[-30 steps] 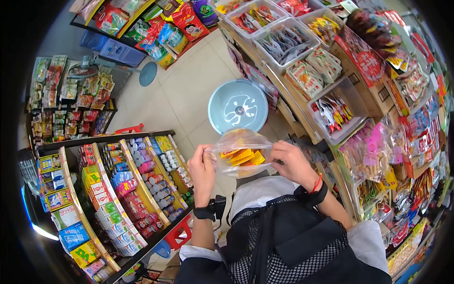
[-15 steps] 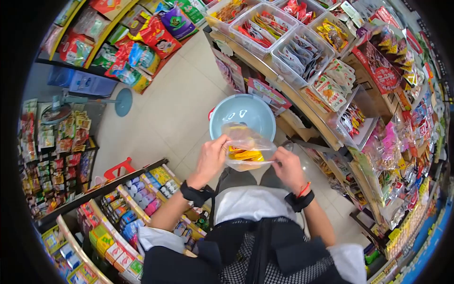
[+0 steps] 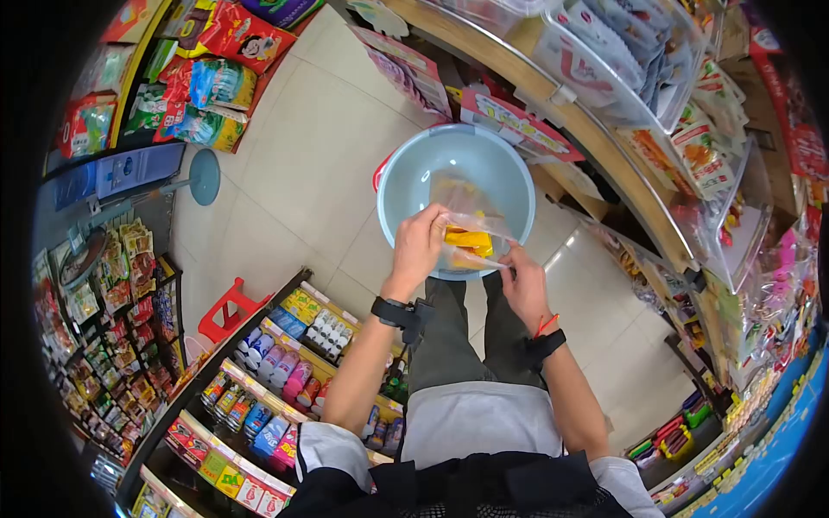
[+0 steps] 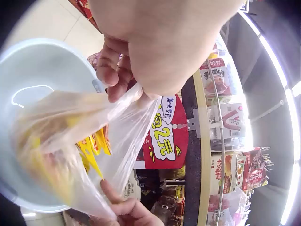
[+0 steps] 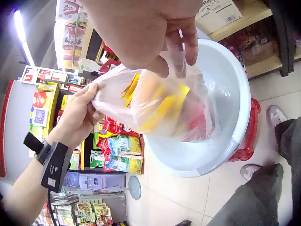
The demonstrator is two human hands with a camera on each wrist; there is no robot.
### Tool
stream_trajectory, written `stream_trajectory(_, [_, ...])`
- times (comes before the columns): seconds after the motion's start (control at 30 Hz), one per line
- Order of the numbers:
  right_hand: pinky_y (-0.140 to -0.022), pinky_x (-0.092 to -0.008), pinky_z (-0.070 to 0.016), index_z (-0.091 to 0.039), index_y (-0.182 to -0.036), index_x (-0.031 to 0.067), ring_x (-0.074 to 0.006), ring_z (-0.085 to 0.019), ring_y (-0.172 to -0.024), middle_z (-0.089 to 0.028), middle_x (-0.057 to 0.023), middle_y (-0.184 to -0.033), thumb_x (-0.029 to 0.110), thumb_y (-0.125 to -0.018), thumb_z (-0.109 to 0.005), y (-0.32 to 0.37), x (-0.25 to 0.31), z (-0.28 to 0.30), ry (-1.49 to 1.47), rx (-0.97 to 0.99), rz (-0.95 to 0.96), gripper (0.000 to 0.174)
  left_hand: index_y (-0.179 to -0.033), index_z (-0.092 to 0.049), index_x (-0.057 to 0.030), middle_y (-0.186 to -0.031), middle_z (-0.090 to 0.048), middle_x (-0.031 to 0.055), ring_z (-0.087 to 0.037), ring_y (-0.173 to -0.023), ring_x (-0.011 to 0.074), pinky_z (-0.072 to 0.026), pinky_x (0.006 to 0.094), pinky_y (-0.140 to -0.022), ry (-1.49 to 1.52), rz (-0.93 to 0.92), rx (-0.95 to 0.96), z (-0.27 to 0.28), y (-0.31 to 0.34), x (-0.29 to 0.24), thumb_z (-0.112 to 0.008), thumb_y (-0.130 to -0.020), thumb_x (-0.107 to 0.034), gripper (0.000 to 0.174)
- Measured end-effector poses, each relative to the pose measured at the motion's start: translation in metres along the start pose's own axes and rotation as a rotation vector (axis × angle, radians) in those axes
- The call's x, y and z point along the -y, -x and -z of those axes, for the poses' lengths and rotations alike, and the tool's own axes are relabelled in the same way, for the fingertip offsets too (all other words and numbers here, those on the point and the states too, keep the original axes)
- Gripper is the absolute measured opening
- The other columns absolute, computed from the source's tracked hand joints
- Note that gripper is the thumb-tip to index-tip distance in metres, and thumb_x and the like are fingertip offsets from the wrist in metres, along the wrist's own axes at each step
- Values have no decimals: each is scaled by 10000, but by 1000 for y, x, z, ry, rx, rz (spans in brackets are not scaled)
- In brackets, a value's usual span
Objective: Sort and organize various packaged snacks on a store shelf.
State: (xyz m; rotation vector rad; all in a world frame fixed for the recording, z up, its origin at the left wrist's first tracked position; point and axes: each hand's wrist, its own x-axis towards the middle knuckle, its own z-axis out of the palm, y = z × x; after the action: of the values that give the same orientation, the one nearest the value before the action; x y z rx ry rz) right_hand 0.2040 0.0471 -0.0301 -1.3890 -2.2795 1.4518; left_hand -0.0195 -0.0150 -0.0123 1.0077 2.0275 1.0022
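A clear plastic bag (image 3: 466, 216) holding several yellow packets (image 3: 471, 241) hangs between both hands, its mouth spread apart. My left hand (image 3: 420, 246) pinches one side of the bag's opening, and my right hand (image 3: 525, 281) pinches the opposite edge. In the right wrist view, yellow and red packaging shows through the thin bag (image 5: 164, 101). Below the bag is a light blue basin (image 3: 406, 186), which the bag overlaps in the head view. A red stool (image 5: 247, 136) shows under the basin in the right wrist view.
Wooden shelving (image 3: 622, 147) with clear bins of snack packets runs along the right. A tiered shelf (image 3: 268, 345) of bottles and small boxes stands at lower left, beside a red plastic stool (image 3: 229, 309). Large snack bags (image 3: 220, 86) fill a rack at upper left. Tiled floor (image 3: 294, 164) lies between.
Both hands have lowered the bag toward the basin, and it now overlaps the basin in view. The head view has shifted. Both hands keep their hold on the bag's edges.
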Motion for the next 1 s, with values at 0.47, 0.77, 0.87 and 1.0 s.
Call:
stream_trajectory(0.47, [-781, -506, -519, -451, -1265, -3, -457, -641, -927, -656, -276, -1000, 178, -906, -578, -37, -77, -30, -137, 77, -233, 422, -1027, -645, -8, -696, -611, 104, -541, -585, 152, -461, 298, -567, 161, 227, 24, -105, 48, -2, -620, -926, -33, 107])
stream_trajectory(0.77, [-836, -375, -541, -544, -1189, -65, -240, -682, -1016, -697, -145, -1089, 163, -826, -731, -54, -80, -66, -692, -57, -457, 467, -1065, -622, -27, -751, -550, -14, -497, -670, 42, -423, 214, -567, 377, 357, -71, -92, 55, 2, -614, -925, 25, 150])
stream_trajectory(0.87, [-845, -340, -545, -548, -1203, -42, -195, -673, -1013, -694, -116, -1096, 56, -816, -726, -49, -74, -73, -864, 37, -615, 438, -1036, -622, -23, -764, -554, -16, -492, -676, 38, -415, 202, -585, 386, 337, -101, -79, 51, -4, -601, -938, 20, 110])
stream_trajectory(1.0, [-867, -314, -544, -537, -1215, -31, -191, -674, -1006, -688, -118, -1112, -58, -826, -674, -58, -42, -80, -1051, 51, -553, 414, -996, -625, -15, -763, -569, -5, -498, -676, 46, -411, 196, -608, 241, 247, -113, -46, 34, -22, -594, -944, 10, 65])
